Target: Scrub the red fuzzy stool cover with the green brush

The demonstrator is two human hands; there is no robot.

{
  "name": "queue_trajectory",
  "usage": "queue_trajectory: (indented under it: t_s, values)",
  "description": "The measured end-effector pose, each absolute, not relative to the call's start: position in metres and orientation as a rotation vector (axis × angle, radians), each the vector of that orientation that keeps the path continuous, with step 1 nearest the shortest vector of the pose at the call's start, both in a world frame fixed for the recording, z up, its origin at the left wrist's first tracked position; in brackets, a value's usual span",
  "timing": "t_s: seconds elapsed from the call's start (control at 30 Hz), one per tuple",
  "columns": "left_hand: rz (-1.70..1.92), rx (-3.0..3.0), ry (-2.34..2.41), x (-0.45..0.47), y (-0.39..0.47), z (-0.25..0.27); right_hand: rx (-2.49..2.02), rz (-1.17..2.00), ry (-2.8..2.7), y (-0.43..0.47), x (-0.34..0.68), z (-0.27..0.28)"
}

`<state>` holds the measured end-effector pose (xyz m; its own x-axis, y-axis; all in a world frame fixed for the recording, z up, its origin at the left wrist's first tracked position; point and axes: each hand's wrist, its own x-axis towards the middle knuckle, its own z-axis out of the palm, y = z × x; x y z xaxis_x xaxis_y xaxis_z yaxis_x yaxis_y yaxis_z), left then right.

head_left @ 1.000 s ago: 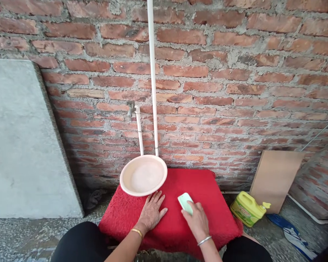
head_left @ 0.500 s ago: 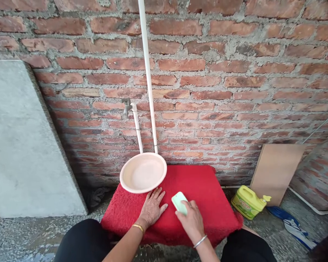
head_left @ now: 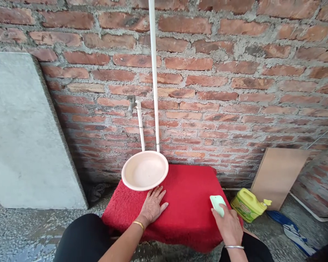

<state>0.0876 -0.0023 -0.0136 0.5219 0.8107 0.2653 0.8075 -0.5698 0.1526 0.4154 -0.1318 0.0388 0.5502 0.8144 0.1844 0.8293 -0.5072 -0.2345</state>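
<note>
A red, fuzzy cloth (head_left: 186,203) lies spread over a low support, its front edge hanging down. My left hand (head_left: 153,207) rests palm down on it with fingers spread, the fingertips near the rim of the pale basin. In my right hand (head_left: 229,225) is a pale green, rounded scrubbing brush (head_left: 218,203), held near the cloth's right edge. The brush's underside is hidden. At the cloth's back left corner sits the cream plastic basin (head_left: 144,174), with no contents visible.
A grey tap (head_left: 131,103) and white pipes (head_left: 154,72) stand against the brick wall. On the right are a yellow-green jug (head_left: 248,205), a leaning board (head_left: 280,174) and blue-and-white slippers (head_left: 293,229). A grey slab (head_left: 30,134) leans at left.
My right hand has moved the brush to the right, from the cloth's middle to its right edge. My left hand stays in place on the cloth. The view has shifted slightly.
</note>
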Motion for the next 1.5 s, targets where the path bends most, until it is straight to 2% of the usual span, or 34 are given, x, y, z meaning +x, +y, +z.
queue_trajectory:
  t_s: [0.23,0.37,0.5,0.6,0.97,1.1,1.3,1.5]
  values:
    - [0.515,2.764,1.438,0.084,0.001,-0.021,-2.019,0.235,-1.717,-0.123,0.312,0.035]
    - [0.496,2.753,1.443,0.085,0.001,-0.021,-2.119,0.222,-1.641,-0.131,0.349,0.033]
    - [0.528,2.73,1.437,0.087,-0.001,-0.017,-2.437,0.132,-1.313,-0.151,0.432,0.034]
    - [0.51,2.7,1.449,0.089,-0.003,-0.013,-2.57,0.089,-1.128,-0.152,0.455,0.039]
    - [0.481,2.712,1.44,0.087,-0.007,-0.009,-2.047,0.364,-1.751,-0.042,0.278,0.047]
    - [0.466,2.682,1.45,0.088,-0.009,-0.01,-2.147,0.38,-1.694,-0.041,0.317,0.049]
    - [0.509,2.633,1.443,0.09,-0.013,-0.01,-2.567,0.215,-1.25,-0.061,0.41,0.061]
    - [0.501,2.621,1.426,0.089,-0.014,-0.007,-2.315,0.311,-1.575,-0.027,0.325,0.056]
